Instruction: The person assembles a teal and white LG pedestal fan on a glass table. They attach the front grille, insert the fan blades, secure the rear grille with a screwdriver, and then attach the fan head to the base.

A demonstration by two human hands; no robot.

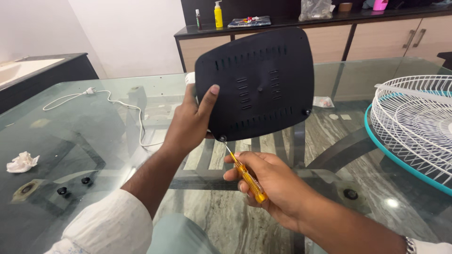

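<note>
Head view | left hand grips one black base | right hand grips one screwdriver

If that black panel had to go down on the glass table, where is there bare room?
Free patches: the glass table between the white cord and the crumpled tissue, and the stretch beyond the right hand, short of the fan grille. Crowded: the right edge under the grille, and the near left corner with two small black caps. The left hand holds the panel.

Black slotted base plate at centre; amber-yellow screwdriver below; white wire grille, teal-rimmed, at right; white cord at left.
</note>
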